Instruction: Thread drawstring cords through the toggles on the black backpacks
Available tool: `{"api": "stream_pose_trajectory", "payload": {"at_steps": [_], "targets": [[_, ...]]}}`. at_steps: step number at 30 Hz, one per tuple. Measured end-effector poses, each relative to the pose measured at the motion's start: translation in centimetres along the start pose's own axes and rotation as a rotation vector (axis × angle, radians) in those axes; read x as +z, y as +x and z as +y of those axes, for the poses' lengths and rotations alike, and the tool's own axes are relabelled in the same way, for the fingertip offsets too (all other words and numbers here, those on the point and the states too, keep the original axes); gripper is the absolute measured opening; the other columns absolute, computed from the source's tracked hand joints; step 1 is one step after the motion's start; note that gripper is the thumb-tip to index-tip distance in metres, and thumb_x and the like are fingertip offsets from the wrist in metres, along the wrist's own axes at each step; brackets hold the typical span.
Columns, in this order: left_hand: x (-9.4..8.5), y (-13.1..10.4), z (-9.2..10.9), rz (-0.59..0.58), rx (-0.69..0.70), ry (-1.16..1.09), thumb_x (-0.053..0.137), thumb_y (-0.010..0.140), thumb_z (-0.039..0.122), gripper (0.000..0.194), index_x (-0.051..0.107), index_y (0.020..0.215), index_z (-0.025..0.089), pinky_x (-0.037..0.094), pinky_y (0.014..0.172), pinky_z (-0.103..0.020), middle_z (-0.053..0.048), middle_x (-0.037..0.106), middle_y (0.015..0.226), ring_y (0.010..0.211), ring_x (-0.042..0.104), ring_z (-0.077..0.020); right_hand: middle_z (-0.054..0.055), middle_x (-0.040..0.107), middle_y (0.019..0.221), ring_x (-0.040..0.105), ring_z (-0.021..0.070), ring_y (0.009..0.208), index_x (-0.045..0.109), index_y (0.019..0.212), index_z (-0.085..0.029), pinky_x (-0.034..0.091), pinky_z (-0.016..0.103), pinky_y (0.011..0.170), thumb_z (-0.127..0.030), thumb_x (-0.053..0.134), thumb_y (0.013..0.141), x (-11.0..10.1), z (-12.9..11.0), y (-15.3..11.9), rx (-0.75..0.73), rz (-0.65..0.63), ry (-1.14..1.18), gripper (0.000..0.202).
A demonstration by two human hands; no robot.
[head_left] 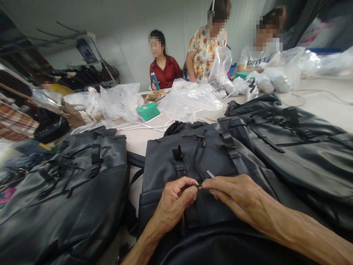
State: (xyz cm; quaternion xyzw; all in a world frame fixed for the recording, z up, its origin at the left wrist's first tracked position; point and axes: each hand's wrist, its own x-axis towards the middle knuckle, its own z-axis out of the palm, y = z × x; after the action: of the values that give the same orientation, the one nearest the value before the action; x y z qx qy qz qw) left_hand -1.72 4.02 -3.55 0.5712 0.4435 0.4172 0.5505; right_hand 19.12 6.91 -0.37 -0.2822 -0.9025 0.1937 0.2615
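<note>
A black backpack (162, 158) lies on the table in front of me, with straps, buckles and a drawstring cord (197, 156) on its face. Over its front, my left hand (179, 195) is closed, thumb and forefinger pinching a small dark piece too covered to name. My right hand (234, 193) is closed too, its fingertips meeting those of the left. A slim silvery strip (210, 173) sticks out above the right fingers, and a tiny metallic glint shows between both hands. Whether these are one tool I cannot tell.
More black backpacks lie to the left (91, 191) and right (303, 147). Beyond are clear plastic bags (193, 101), a green box (148, 111) and white cables (138, 127). Several people sit across the table, one holding a blue bottle (154, 81).
</note>
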Motion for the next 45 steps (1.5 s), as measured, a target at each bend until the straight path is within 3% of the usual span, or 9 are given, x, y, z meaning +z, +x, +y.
{"api": "stream_pose_trajectory", "payload": {"at_steps": [7, 11, 17, 22, 28, 34, 40, 45], "targets": [[0.1, -0.1, -0.4, 0.013, -0.003, 0.038, 0.055, 0.089, 0.043, 0.034, 0.059, 0.094, 0.01, 0.027, 0.048, -0.016, 0.003, 0.044, 0.064, 0.054, 0.035, -0.0047, 0.002, 0.064, 0.08, 0.061, 0.0141, 0.068, 0.064, 0.108, -0.018, 0.041, 0.025, 0.06, -0.004, 0.05, 0.087, 0.1, 0.2, 0.3, -0.061, -0.005, -0.034, 0.029], [0.1, -0.2, -0.1, 0.033, -0.001, 0.145, 0.053, 0.09, 0.043, 0.032, 0.06, 0.097, 0.012, 0.029, 0.049, -0.017, 0.003, 0.046, 0.065, 0.055, 0.037, -0.0055, 0.002, 0.063, 0.079, 0.06, 0.0155, 0.067, 0.064, 0.108, -0.016, 0.044, 0.026, 0.062, -0.004, 0.049, 0.086, -0.1, -0.1, 0.4, -0.021, -0.08, -0.028, 0.03], [0.2, -0.3, 0.7, 0.032, 0.149, 0.444, 0.051, 0.092, 0.03, 0.021, 0.062, 0.104, 0.018, 0.043, 0.077, -0.021, 0.0, 0.064, 0.091, 0.084, 0.057, -0.0121, 0.006, 0.064, 0.086, 0.062, 0.0184, 0.071, 0.062, 0.113, -0.014, 0.046, 0.028, 0.063, -0.005, 0.046, 0.087, -0.3, -0.5, 0.4, 0.035, -0.165, -0.093, 0.032], [0.3, -0.2, 0.1, 0.062, 0.245, 0.572, 0.051, 0.091, 0.025, 0.017, 0.06, 0.103, 0.017, 0.045, 0.075, -0.021, -0.002, 0.065, 0.094, 0.087, 0.06, -0.0139, 0.006, 0.063, 0.087, 0.061, 0.0187, 0.071, 0.061, 0.113, -0.016, 0.047, 0.029, 0.064, -0.005, 0.044, 0.087, 0.1, -0.2, 0.2, 0.02, -0.169, -0.087, 0.033], [0.0, -0.1, -0.9, -0.004, 0.433, 0.634, 0.04, 0.097, 0.023, 0.024, 0.053, 0.117, 0.018, 0.046, 0.082, -0.022, -0.004, 0.063, 0.103, 0.093, 0.06, -0.0131, 0.002, 0.062, 0.086, 0.059, 0.017, 0.07, 0.056, 0.12, -0.02, 0.045, 0.028, 0.063, -0.008, 0.044, 0.089, 0.4, 0.2, 0.1, -0.035, -0.127, -0.074, 0.035], [-0.3, 0.0, -0.5, -0.085, 0.364, 0.646, 0.036, 0.098, 0.025, 0.025, 0.054, 0.114, 0.017, 0.046, 0.085, -0.026, -0.005, 0.064, 0.103, 0.097, 0.061, -0.0164, 0.003, 0.058, 0.079, 0.053, 0.0142, 0.065, 0.058, 0.107, -0.016, 0.037, 0.026, 0.059, -0.015, 0.037, 0.094, -0.5, -0.4, 0.3, -0.071, -0.178, 0.004, 0.024], [-0.4, -0.3, -0.3, -0.185, 0.353, 0.717, 0.035, 0.098, 0.026, 0.026, 0.054, 0.112, 0.015, 0.047, 0.081, -0.029, -0.009, 0.066, 0.102, 0.094, 0.063, -0.0204, 0.004, 0.06, 0.084, 0.055, 0.0155, 0.073, 0.057, 0.097, -0.015, 0.038, 0.027, 0.067, -0.007, 0.036, 0.09, -1.6, -0.5, 0.9, -0.088, -0.32, 0.047, 0.024], [-0.4, -0.6, -0.3, -0.243, 0.318, 0.757, 0.034, 0.098, 0.025, 0.026, 0.054, 0.111, 0.014, 0.047, 0.075, -0.029, -0.01, 0.066, 0.098, 0.088, 0.064, -0.0206, 0.004, 0.06, 0.082, 0.053, 0.0153, 0.068, 0.055, 0.088, -0.016, 0.034, 0.028, 0.062, -0.004, 0.04, 0.087, -2.3, -1.1, 1.6, -0.126, -0.415, -0.051, 0.019]]}}
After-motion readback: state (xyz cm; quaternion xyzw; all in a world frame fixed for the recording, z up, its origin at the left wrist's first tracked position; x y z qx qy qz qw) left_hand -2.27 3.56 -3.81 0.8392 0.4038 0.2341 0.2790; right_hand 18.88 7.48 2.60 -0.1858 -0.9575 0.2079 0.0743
